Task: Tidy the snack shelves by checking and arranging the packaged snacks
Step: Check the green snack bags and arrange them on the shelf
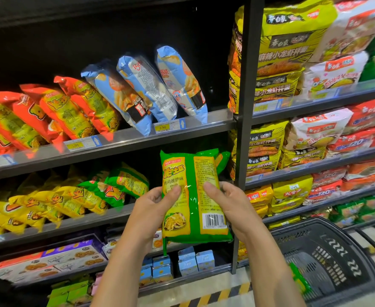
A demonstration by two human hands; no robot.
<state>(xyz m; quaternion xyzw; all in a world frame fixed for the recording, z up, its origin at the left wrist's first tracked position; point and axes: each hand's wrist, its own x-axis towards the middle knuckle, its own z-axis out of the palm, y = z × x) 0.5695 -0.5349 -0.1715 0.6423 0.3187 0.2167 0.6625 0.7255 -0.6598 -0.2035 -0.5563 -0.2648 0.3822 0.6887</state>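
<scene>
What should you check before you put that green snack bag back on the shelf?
1. Grip: left hand and right hand both hold the green bag: ok.
2. Back side with barcode faces you: ok.
3. Date readable: cannot tell, print too small.
4. Bag untorn: cannot tell, front hidden.
5. Matching green bags sit on the shelf to the left: ok.

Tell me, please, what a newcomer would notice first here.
First the green and yellow snack bag, held upright at centre by the left hand and right hand, barcode side facing the camera. Next the three blue bags leaning on the shelf above, and the black basket at lower right.
</scene>
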